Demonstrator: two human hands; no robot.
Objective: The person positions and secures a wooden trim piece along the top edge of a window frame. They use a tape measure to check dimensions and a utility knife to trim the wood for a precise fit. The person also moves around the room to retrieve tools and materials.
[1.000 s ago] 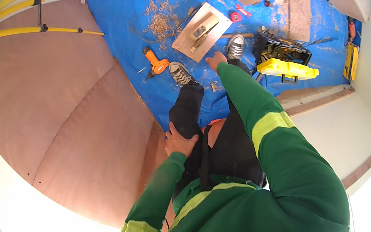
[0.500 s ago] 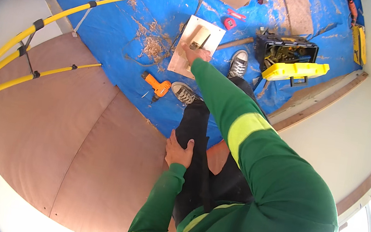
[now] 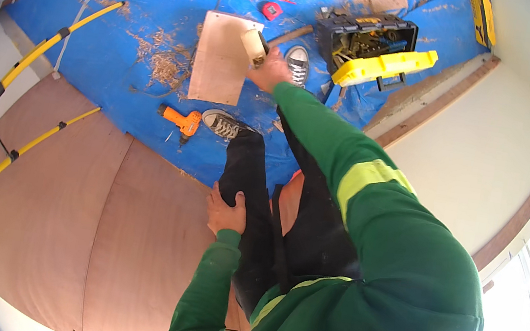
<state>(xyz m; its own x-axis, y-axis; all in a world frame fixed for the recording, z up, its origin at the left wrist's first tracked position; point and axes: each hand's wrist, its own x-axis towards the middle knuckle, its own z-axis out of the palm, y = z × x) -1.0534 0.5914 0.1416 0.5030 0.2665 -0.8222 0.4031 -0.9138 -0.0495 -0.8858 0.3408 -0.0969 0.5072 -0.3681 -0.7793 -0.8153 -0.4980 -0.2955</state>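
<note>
My right hand (image 3: 272, 71) is closed around a pale wooden hand plane (image 3: 253, 45), which is at the right edge of a light wooden board (image 3: 215, 62). Part of the plane is hidden by my fingers. The board lies flat on the blue sheet, in front of my shoes. My left hand (image 3: 226, 213) rests on my left leg near the knee, thumb and fingers apart, holding nothing.
An orange drill (image 3: 181, 121) lies left of my left shoe. Wood shavings (image 3: 167, 65) are scattered left of the board. A black toolbox (image 3: 328, 38) with a yellow lid (image 3: 386, 67) stands at right. A red tape measure (image 3: 272, 10) lies beyond. Yellow poles (image 3: 34, 56) arch at left.
My right hand has moved the plane from the middle of the board to its right edge. The whole view has shifted, so the floor things appear further left. My left hand stays on my leg.
</note>
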